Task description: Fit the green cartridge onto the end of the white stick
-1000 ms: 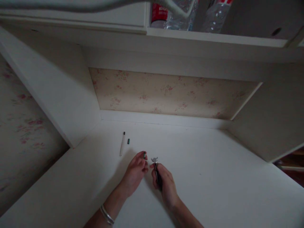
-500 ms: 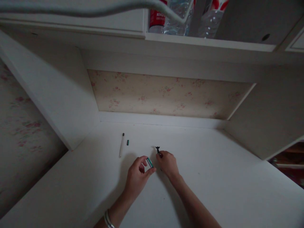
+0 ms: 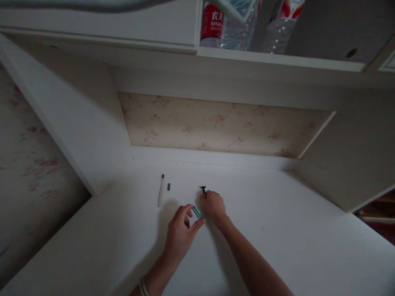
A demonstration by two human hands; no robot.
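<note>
The left hand (image 3: 180, 232) is half open, thumb and forefinger pinching a small teal cartridge (image 3: 196, 212), the other fingers curled loosely beneath. The right hand (image 3: 214, 204), just beyond and right of it, is clenched knuckles-up around a dark handle (image 3: 203, 189). Only the handle's forked tip shows past the knuckles; the rest is hidden in the fist. The cartridge sits between the two hands, and whether it touches the right hand cannot be told. Both hands are low over the white counter (image 3: 277, 230). Left of and beyond the left hand lie a white stick (image 3: 161, 190) and, just beside it, a dark cap (image 3: 168, 186), too small to make out. A bracelet (image 3: 142, 285) on the left wrist is cut off by the frame's edge. Bottles (image 3: 234, 28) on a shelf (image 3: 277, 57) far beyond the hands are cut off at the top
</note>
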